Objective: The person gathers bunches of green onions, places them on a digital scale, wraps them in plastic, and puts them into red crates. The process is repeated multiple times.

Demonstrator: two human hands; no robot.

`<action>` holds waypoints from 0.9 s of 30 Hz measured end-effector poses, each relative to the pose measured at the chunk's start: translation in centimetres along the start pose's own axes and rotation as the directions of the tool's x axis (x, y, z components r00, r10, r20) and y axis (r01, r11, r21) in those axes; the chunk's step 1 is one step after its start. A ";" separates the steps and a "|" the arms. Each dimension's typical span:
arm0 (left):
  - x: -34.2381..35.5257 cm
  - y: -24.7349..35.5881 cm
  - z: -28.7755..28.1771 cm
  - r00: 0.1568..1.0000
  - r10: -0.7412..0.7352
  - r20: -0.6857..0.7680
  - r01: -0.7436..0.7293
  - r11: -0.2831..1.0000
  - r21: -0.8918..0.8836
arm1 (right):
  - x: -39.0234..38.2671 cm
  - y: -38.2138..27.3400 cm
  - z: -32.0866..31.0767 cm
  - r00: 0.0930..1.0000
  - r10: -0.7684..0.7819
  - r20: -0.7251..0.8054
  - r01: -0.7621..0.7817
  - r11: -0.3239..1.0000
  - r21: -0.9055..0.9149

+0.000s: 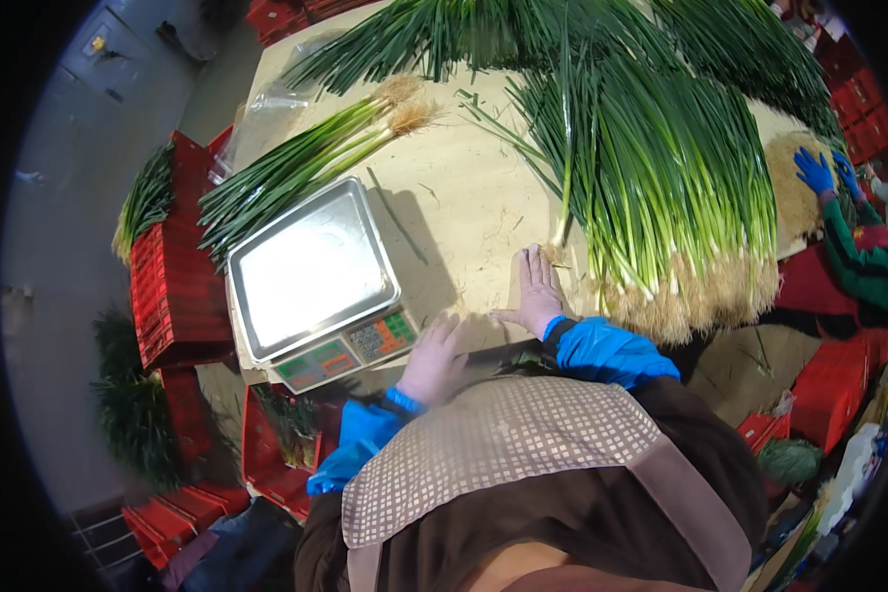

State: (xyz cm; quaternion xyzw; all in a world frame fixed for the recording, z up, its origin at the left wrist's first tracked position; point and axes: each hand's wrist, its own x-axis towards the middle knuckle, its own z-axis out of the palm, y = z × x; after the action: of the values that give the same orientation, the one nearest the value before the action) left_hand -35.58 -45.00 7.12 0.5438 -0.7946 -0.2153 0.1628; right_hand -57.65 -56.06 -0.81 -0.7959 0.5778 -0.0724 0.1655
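Observation:
My left hand (434,359), in a pale lilac glove, lies at the table's near edge beside the scale (311,271). Its fingers look stretched out and it holds nothing. My right hand (537,294), gloved alike, rests on the tabletop with fingers extended and thumb apart. Its fingertips are at the root end of a single green onion (567,163), which points away from me; whether they touch it I cannot tell. To the right lies a wide heap of green onions (676,178), roots toward me. Two small bunches of green onions (316,158) lie behind the scale, whose metal pan is bare.
More green onions (464,35) cover the table's far side. Clear plastic bags (271,104) lie at the far left. Red crates (173,296) stand along the left, others (839,385) at the right. A co-worker's blue-gloved hand (814,172) touches roots at the right edge.

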 end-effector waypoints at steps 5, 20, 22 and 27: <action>-1.9 -3.3 -4.6 0.738 -0.272 -0.617 0.452 0.879 0.153 | 10.8 4.1 -2.2 0.976 0.218 -0.010 -0.217 0.975 0.040; -16.3 -5.8 -2.5 0.384 -0.538 -0.750 0.853 0.518 0.064 | 40.0 3.5 -2.8 0.995 -0.080 0.063 0.087 0.991 -0.101; -18.1 -5.6 -1.8 0.362 -0.583 -0.727 0.883 0.465 0.067 | 42.0 3.7 -2.8 0.968 -0.205 0.143 0.225 0.965 -0.137; -18.8 -6.3 -0.1 0.314 -0.662 -0.681 0.901 0.433 -0.006 | 35.1 3.4 -1.9 0.878 -0.437 0.197 0.477 0.839 -0.263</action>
State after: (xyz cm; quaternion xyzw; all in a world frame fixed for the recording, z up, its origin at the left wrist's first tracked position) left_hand -23.87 -29.41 3.50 0.9208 -0.3465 0.0718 0.1640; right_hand -49.99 -90.45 -2.92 -0.9295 0.3631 0.0315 0.0560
